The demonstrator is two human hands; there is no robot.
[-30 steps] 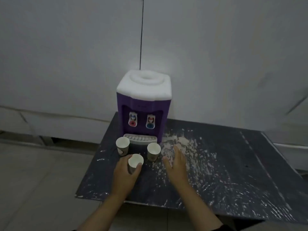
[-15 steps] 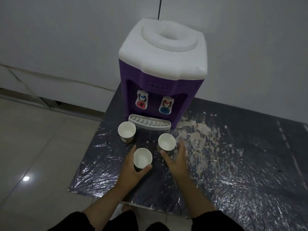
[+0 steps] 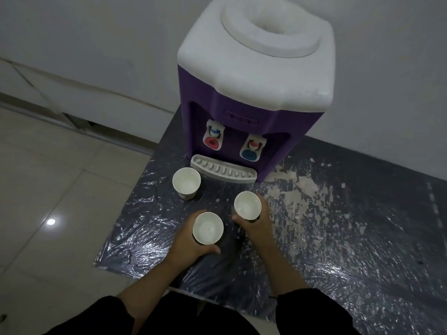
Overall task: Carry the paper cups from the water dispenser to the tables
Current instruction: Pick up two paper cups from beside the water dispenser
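A purple water dispenser (image 3: 244, 122) with a white top stands at the back of a dark table (image 3: 350, 238) covered in crinkled plastic. Three white paper cups are in front of it. My left hand (image 3: 191, 247) is wrapped around the nearest paper cup (image 3: 208, 228). My right hand (image 3: 256, 223) grips the middle paper cup (image 3: 247, 205) from the right side. The third paper cup (image 3: 186, 182) stands alone by the dispenser's drip tray (image 3: 222, 170), untouched.
The table's left edge (image 3: 135, 201) drops to a pale tiled floor (image 3: 48, 189). A grey wall runs behind the dispenser. White worn patches mark the table top to the right of the cups.
My head has come closer and looks more steeply down. My right hand went from lying flat on the table to closing around the middle cup. My left hand keeps its cup.
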